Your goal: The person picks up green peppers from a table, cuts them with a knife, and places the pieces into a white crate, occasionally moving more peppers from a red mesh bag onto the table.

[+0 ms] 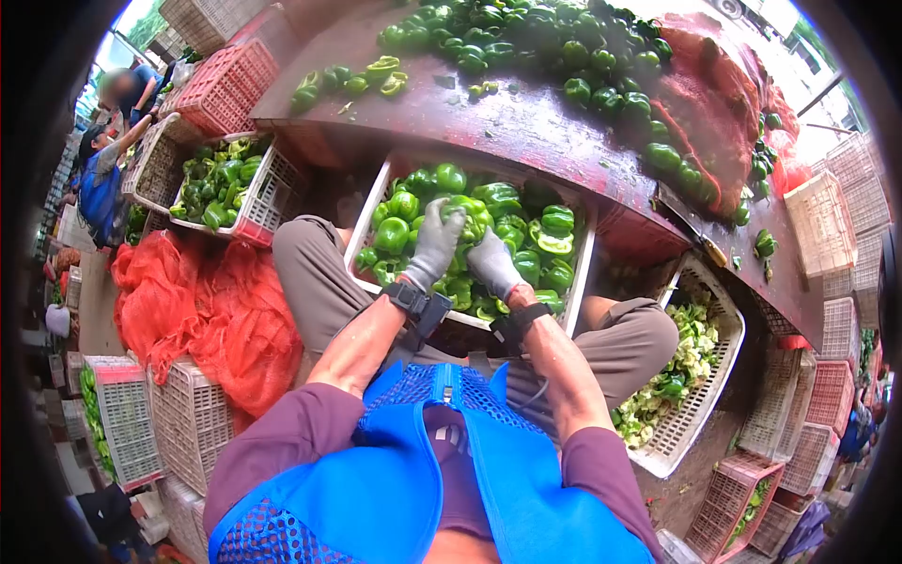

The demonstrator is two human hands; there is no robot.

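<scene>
A green bell pepper (473, 214) is between my two hands, above a white crate (378, 191) of green peppers in front of my lap. My left hand (437, 242), in a grey glove, has its fingers curled round the pepper's left side. From the lower right, my right hand (493, 263), also gloved in grey, grips the same pepper, its fingertips partly hidden. Some peppers in the crate are whole; others, like the cut pepper (552, 239) at the right, show their pale insides.
A dark work table (526, 117) stands ahead with a heap of green peppers (489, 38) and a red mesh sack (705, 103). At my right is a crate of pale pepper cores (691, 348). Red netting (202, 310) lies at my left. Two people (101, 174) are at the far left.
</scene>
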